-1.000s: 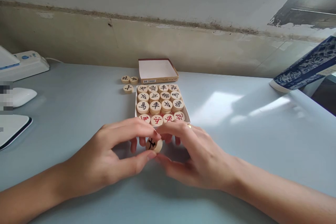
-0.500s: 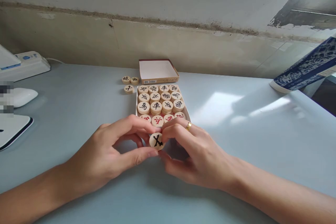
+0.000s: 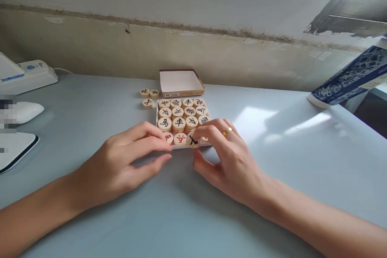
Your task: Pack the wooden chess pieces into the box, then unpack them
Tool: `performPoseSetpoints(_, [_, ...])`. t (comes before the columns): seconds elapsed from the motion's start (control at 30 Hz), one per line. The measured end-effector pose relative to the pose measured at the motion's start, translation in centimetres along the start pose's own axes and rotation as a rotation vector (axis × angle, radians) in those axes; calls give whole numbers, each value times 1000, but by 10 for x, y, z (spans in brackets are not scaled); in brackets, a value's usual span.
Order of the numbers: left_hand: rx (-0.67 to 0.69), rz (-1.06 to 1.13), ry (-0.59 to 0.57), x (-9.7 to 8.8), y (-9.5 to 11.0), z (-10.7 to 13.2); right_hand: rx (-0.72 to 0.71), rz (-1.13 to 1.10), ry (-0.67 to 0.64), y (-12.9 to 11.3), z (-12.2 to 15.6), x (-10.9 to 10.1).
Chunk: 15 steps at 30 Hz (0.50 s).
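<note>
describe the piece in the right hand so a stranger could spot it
On the desk, find the shallow white box. At its near row, the right hand grips one wooden xiangqi piece. Its black character sets it apart from the red-marked pieces in that row.

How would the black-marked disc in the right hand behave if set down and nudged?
The black-marked disc, if as squat as the loose discs on the table, would likely slide rather than tip. Its round outline suggests it could roll on edge. It is probably light: the right hand holds it with fingertips alone.
</note>
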<state>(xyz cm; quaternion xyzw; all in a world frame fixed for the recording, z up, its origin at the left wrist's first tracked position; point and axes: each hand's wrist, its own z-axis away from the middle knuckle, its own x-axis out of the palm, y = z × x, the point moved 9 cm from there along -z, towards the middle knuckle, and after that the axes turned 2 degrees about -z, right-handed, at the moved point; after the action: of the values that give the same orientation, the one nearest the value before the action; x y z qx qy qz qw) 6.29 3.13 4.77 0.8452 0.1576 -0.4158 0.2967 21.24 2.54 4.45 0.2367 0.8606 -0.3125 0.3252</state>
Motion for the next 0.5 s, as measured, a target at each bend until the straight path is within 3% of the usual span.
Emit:
performPoseSetpoints(0.13, [-9,16,-118,14,-9,1,88,89,-48,12,0,5])
performPoseSetpoints(0.3, [-21,7,-114,14,-14,0,88,124,-72,12,-3,7])
performPoseSetpoints(0.5, [-27,4,-143,14,-14,0,139,-15,-121,15,-1,8])
